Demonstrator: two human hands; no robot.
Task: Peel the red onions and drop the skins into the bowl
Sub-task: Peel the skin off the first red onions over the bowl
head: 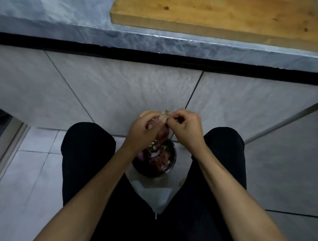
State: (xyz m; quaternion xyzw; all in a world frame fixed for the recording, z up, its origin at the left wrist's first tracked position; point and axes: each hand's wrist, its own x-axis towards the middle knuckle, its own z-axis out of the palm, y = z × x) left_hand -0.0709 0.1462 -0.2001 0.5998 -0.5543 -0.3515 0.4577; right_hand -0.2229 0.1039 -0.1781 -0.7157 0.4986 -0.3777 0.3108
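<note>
My left hand (pixel 143 128) grips a red onion (pixel 163 132), mostly hidden behind its fingers. My right hand (pixel 186 128) pinches a papery strip of onion skin (pixel 164 115) that sticks up at the top of the onion. Both hands hover above a dark metal bowl (pixel 173 157) on the floor between my legs. The bowl holds purple onion skins and some green scraps.
A grey stone counter edge (pixel 157 41) runs across the top, with a wooden cutting board (pixel 221 14) on it bearing dark red pieces at its far edge. Tiled cabinet front faces me. My black-trousered legs flank the bowl on the pale tiled floor (pixel 26 169).
</note>
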